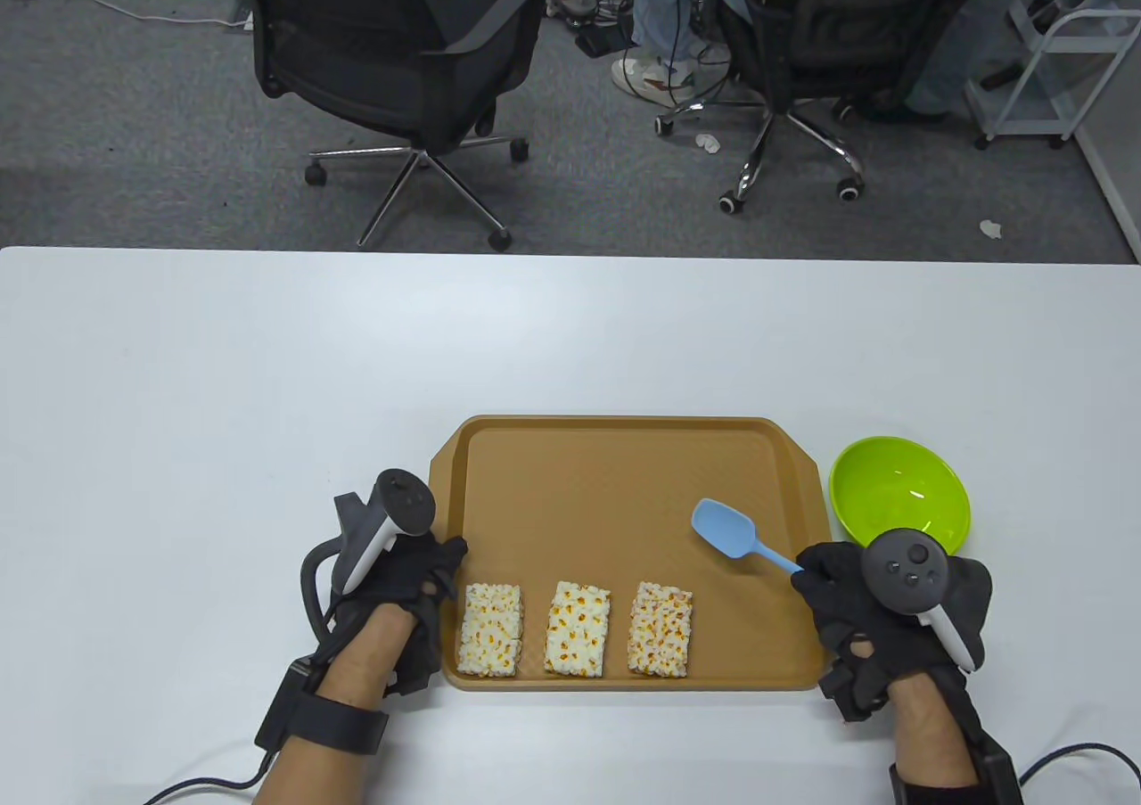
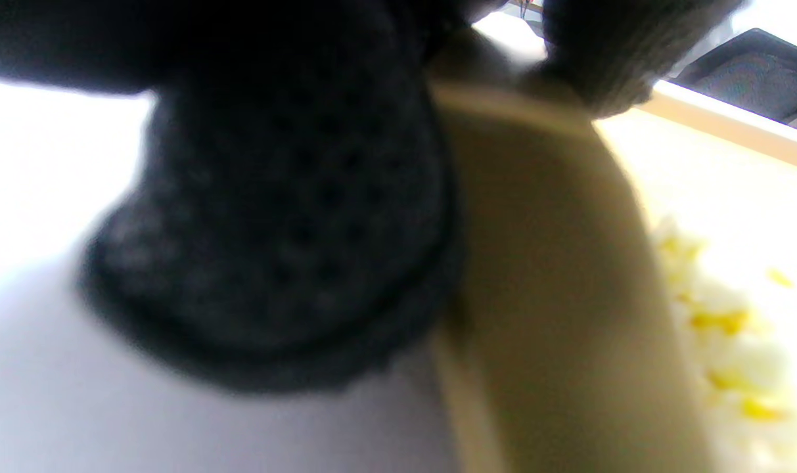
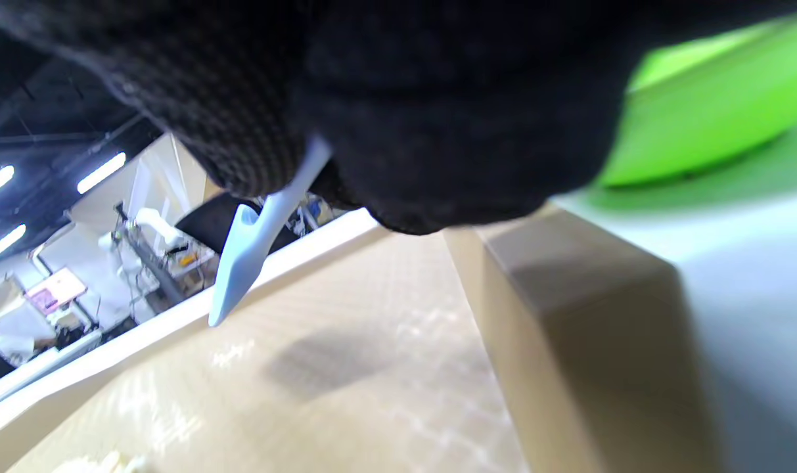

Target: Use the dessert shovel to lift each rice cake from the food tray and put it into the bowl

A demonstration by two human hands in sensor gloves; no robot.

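Three rice cakes lie in a row along the near edge of the brown food tray [image 1: 624, 466]: left cake [image 1: 489, 628], middle cake [image 1: 578, 628], right cake [image 1: 660, 629]. My right hand [image 1: 824, 578] grips the handle of the light blue dessert shovel [image 1: 726, 530], whose blade hangs over the tray's right part, above its floor [image 3: 247, 259]. The green bowl [image 1: 898, 491] stands just right of the tray, with nothing in it. My left hand [image 1: 428, 578] rests at the tray's left rim [image 2: 543, 263], fingers on its edge beside the left cake [image 2: 727, 341].
The white table [image 1: 267, 377] stretches wide to the left and behind the tray. Beyond its far edge stand two office chairs [image 1: 392, 47] and a seated person's legs [image 1: 664, 3]. Cables trail from both wrists at the near edge.
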